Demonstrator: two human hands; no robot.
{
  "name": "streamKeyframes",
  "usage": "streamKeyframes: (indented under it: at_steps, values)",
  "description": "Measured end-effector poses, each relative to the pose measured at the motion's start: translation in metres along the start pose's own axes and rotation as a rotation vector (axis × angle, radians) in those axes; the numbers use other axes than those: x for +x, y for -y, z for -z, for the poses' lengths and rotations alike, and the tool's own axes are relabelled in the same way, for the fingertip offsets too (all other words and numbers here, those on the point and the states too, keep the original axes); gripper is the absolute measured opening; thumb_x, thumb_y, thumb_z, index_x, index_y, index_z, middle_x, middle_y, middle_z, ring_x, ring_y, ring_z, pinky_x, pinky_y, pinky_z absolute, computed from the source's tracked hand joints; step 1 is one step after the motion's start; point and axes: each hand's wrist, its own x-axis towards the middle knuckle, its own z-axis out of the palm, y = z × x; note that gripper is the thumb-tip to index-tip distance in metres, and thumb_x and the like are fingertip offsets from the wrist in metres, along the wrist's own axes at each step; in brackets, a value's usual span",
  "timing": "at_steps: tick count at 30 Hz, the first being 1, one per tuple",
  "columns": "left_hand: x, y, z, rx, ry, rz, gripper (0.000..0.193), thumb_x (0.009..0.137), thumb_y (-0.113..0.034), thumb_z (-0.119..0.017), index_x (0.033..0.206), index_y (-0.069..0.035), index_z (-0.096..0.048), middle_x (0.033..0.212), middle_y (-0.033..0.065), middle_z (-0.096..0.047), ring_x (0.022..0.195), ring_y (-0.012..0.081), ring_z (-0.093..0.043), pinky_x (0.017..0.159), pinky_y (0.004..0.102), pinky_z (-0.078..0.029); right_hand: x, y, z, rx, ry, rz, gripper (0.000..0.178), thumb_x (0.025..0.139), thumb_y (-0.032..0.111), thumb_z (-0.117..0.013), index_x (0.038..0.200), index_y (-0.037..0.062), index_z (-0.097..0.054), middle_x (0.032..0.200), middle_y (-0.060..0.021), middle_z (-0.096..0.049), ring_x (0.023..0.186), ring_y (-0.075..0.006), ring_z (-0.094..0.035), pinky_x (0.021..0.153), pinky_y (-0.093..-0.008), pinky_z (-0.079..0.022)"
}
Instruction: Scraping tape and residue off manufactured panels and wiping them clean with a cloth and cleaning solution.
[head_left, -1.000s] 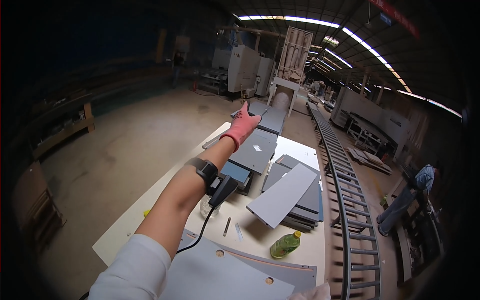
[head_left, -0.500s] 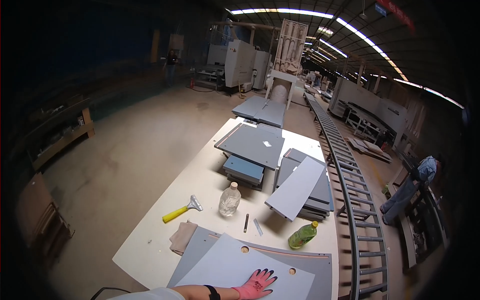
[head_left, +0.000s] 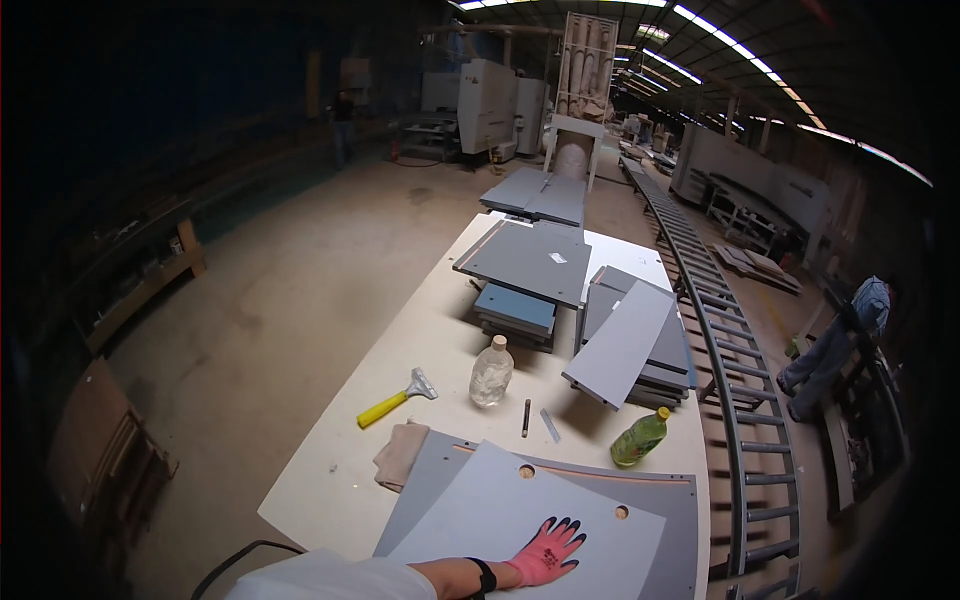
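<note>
My left hand (head_left: 547,553), in a pink glove with dark fingertips, rests palm down with its fingers spread. It lies on a light grey panel (head_left: 480,515) that has two round holes near its far edge. This panel sits askew on a darker grey panel (head_left: 683,520) with a curved tan groove. A black band (head_left: 484,577) circles my left wrist. My right hand does not show. Beyond the panels lie a folded beige cloth (head_left: 400,456), a yellow-handled scraper (head_left: 398,399), a dark marker-like stick (head_left: 526,418) and a small metal strip (head_left: 550,425).
A clear bottle (head_left: 491,372) and a green bottle (head_left: 640,438) stand on the white table (head_left: 330,450). Farther off are stacked grey and blue panels (head_left: 520,262) and another stack under a slanting board (head_left: 622,345). A roller conveyor (head_left: 745,420) runs along the right; a person (head_left: 840,340) stands beyond it.
The whole view has shifted, so the table and its objects appear farther right and slightly higher. My left hand keeps about the same spot on the light grey panel.
</note>
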Motion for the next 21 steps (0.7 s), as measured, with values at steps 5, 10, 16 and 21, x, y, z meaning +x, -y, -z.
streamKeyframes:
  at_steps: [5,10,16,21]
  values:
    - [0.008,-0.002,0.014,0.022,0.020,-0.012,0.052,0.089,-0.038,-0.044,0.130,-0.004,-0.041,0.138,0.0199,-0.034,0.130,0.0344,-0.029,0.107,0.0510,-0.017,-0.018,0.035,-0.020,0.589,-0.125,-0.093,0.056,0.085,0.038,-0.052,0.128,0.0026,-0.047,0.127,-0.0255,-0.047,0.115,-0.0450,-0.044,0.091,-0.0593,-0.035]
    - [0.003,-0.002,0.000,0.070,-0.006,-0.017,0.053,0.090,-0.039,-0.043,0.130,-0.005,-0.041,0.137,0.0195,-0.035,0.130,0.0339,-0.029,0.107,0.0515,-0.017,-0.016,0.007,0.005,0.512,-0.190,-0.163,0.051,0.086,0.032,-0.053,0.125,-0.0004,-0.049,0.124,-0.0262,-0.049,0.112,-0.0446,-0.046,0.090,-0.0569,-0.037]
    - [0.004,0.010,-0.004,0.081,0.021,0.025,0.053,0.090,-0.038,-0.042,0.131,-0.005,-0.039,0.136,0.0193,-0.037,0.130,0.0331,-0.029,0.106,0.0517,-0.017,-0.062,0.070,-0.112,0.260,-0.354,-0.039,0.054,0.086,0.032,-0.052,0.128,-0.0011,-0.045,0.126,-0.0265,-0.047,0.115,-0.0432,-0.045,0.093,-0.0582,-0.034]
    - [-0.004,-0.007,0.007,0.099,0.029,-0.017,0.054,0.090,-0.039,-0.042,0.132,-0.005,-0.038,0.137,0.0194,-0.035,0.130,0.0328,-0.029,0.106,0.0523,-0.017,-0.049,0.000,-0.018,0.161,0.073,-0.104,0.051,0.088,0.030,-0.048,0.131,0.0036,-0.044,0.127,-0.0256,-0.047,0.118,-0.0416,-0.043,0.095,-0.0590,-0.033]
